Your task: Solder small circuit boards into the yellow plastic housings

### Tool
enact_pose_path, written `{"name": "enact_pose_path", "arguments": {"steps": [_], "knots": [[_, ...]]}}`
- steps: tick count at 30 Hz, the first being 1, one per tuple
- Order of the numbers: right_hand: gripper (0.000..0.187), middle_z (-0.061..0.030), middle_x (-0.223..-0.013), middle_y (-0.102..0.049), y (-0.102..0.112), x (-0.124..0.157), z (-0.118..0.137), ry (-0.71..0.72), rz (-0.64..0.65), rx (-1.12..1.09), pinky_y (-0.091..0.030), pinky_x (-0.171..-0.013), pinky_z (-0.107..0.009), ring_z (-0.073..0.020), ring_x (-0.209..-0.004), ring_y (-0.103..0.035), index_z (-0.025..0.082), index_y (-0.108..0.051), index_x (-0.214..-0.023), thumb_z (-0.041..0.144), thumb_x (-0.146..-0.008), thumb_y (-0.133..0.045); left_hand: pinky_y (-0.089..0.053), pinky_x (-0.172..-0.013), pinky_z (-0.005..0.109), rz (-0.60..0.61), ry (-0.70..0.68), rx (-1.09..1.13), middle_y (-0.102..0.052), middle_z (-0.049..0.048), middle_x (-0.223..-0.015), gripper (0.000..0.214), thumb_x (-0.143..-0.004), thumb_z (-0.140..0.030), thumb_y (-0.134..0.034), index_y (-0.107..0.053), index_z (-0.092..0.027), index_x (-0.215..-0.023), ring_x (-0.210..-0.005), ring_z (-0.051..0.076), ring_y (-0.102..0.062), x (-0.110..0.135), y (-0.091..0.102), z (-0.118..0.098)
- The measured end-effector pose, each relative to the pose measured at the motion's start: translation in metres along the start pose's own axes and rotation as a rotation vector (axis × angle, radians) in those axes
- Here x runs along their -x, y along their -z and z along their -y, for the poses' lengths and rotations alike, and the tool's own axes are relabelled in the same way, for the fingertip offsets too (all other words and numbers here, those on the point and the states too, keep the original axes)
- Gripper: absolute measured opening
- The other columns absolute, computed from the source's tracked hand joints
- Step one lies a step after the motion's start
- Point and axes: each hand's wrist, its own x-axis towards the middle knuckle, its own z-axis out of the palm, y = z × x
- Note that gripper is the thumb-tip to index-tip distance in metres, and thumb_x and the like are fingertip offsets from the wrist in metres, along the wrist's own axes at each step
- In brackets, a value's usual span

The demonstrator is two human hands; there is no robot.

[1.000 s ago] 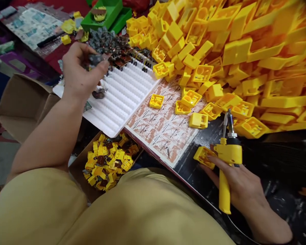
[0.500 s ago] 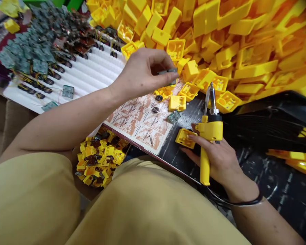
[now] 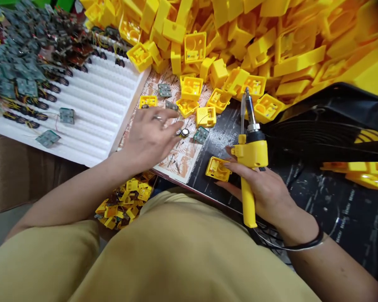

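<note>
My left hand (image 3: pixel 151 136), a little blurred, is over the patterned sheet with its fingers apart. Its thumb tip is right beside two small round parts (image 3: pixel 185 132), and I see nothing held. Just beyond the fingers lie green circuit boards (image 3: pixel 164 90) and open yellow cases (image 3: pixel 191 88). Another board (image 3: pixel 200 135) with thin wires lies near a yellow case with a grille (image 3: pixel 206 116). My right hand (image 3: pixel 264 188) is closed, with a yellow soldering gun (image 3: pixel 252 155), tip pointing away, across it. The same hand's fingertips grip an open yellow case (image 3: pixel 218 169).
Yellow cases (image 3: pixel 233 37) pile high at the back. On the left, a white ridged foam sheet (image 3: pixel 94 109) bears many boards (image 3: pixel 19 63) wired to round black parts. A black mat (image 3: pixel 334 214) and a black bag-like object (image 3: pixel 334 109) are on the right. Below the table edge sits a heap of filled cases (image 3: pixel 126 205).
My left hand has let go of the circuit board it held and moved down and left to the small round parts. My right hand still holds the soldering gun and case. The view has shifted.
</note>
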Motion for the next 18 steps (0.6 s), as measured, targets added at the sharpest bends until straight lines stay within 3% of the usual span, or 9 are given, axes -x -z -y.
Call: {"name": "enact_pose_path", "arguments": {"steps": [2, 4, 8, 10, 13, 15, 18], "knots": [[0.049, -0.0056, -0.106, -0.069, -0.001, -0.001, 0.0, -0.002, -0.01, 0.023, -0.057, -0.083, -0.031, -0.0215, -0.099, -0.068, 0.018, -0.049, -0.127, 0.023, -0.084, -0.072, -0.035, -0.104, 0.046, 0.069, -0.088, 0.064, -0.058, 0.0112, -0.138, 0.053, -0.088, -0.037, -0.062, -0.051, -0.017, -0.136, -0.126, 0.032, -0.05, -0.017, -0.006, -0.011], [0.049, -0.0066, -0.104, -0.069, 0.0, -0.002, 0.001, -0.008, -0.019, 0.047, -0.057, -0.08, -0.031, -0.0215, -0.095, -0.069, 0.017, -0.049, -0.127, 0.023, -0.084, -0.072, -0.034, -0.105, 0.047, 0.091, -0.093, 0.157, -0.056, 0.0147, -0.139, 0.066, -0.082, -0.04, -0.07, -0.049, -0.013, -0.138, -0.128, 0.033, -0.048, -0.032, -0.016, -0.02], [0.048, -0.0087, -0.106, -0.069, 0.003, 0.0, 0.002, -0.015, -0.03, 0.05, -0.057, -0.084, -0.032, -0.0211, -0.096, -0.068, 0.016, -0.049, -0.127, 0.025, -0.085, -0.071, -0.037, -0.1, 0.047, 0.003, 0.019, 0.402, -0.073, 0.0062, -0.111, 0.023, -0.092, -0.035, -0.058, -0.071, -0.021, -0.106, -0.11, 0.026, -0.061, -0.047, -0.029, -0.023], [0.049, -0.0099, -0.11, -0.069, 0.002, 0.0, 0.002, -0.019, -0.045, 0.041, -0.057, -0.087, -0.032, -0.0214, -0.101, -0.067, 0.016, -0.049, -0.127, 0.027, -0.085, -0.072, -0.041, -0.096, 0.042, -0.004, 0.034, 0.555, -0.076, 0.0028, -0.097, 0.023, -0.095, -0.033, -0.054, -0.074, -0.022, -0.096, -0.097, 0.021, -0.067, -0.049, -0.027, -0.019], [0.048, -0.0104, -0.108, -0.069, -0.004, -0.004, 0.002, -0.034, -0.092, 0.046, -0.057, -0.083, -0.031, -0.0198, -0.093, -0.068, 0.015, -0.051, -0.125, 0.027, -0.083, -0.073, -0.05, -0.082, 0.03, 0.068, -0.032, 0.765, -0.077, 0.0025, -0.095, 0.025, -0.095, -0.033, -0.053, -0.075, -0.021, -0.099, -0.087, 0.015, -0.07, -0.048, -0.015, -0.016], [0.048, -0.0103, -0.104, -0.07, -0.008, -0.008, 0.002, -0.035, -0.11, 0.059, -0.057, -0.081, -0.032, -0.0188, -0.083, -0.069, 0.014, -0.052, -0.123, 0.029, -0.083, -0.074, -0.05, -0.075, 0.026, 0.164, -0.148, 0.746, -0.077, 0.0021, -0.092, 0.023, -0.093, -0.03, -0.055, -0.076, -0.022, -0.097, -0.083, 0.014, -0.07, -0.046, -0.008, -0.019], [0.049, -0.0079, -0.097, -0.072, -0.002, -0.015, 0.005, -0.026, -0.141, 0.069, -0.056, -0.083, -0.033, -0.017, -0.075, -0.068, 0.015, -0.055, -0.121, 0.035, -0.081, -0.075, -0.048, -0.068, 0.026, 0.258, -0.222, 0.494, -0.075, 0.0006, -0.077, 0.016, -0.087, -0.028, -0.062, -0.076, -0.023, -0.094, -0.074, 0.015, -0.068, -0.042, -0.006, -0.03]]}}
